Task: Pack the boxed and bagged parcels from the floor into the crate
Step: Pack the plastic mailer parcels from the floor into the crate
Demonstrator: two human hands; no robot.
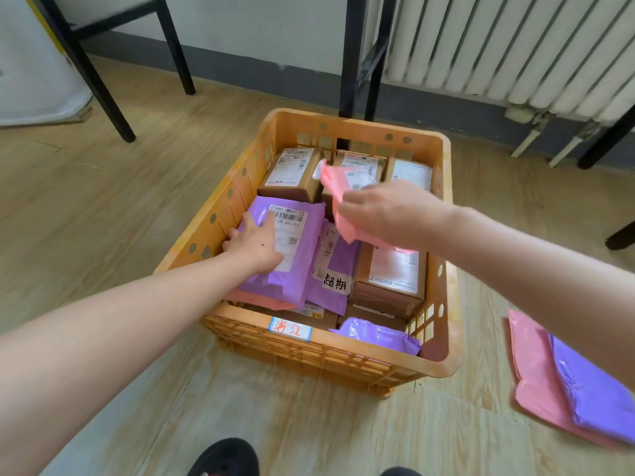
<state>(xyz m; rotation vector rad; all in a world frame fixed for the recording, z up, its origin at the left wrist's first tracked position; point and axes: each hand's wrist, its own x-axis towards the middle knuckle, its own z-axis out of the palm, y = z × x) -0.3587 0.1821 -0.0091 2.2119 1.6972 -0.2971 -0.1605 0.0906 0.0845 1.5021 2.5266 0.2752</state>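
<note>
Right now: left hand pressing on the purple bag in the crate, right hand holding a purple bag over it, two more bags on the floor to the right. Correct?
One detail is off: the bag in the right hand is pink, not purple, as the head view shows. The rest stands: the left hand presses on the purple bag inside the crate, and a pink bag and a purple one lie on the floor to the right.

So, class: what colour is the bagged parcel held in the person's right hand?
Pink: the bagged parcel in the right hand, seen best in the head view.
</note>
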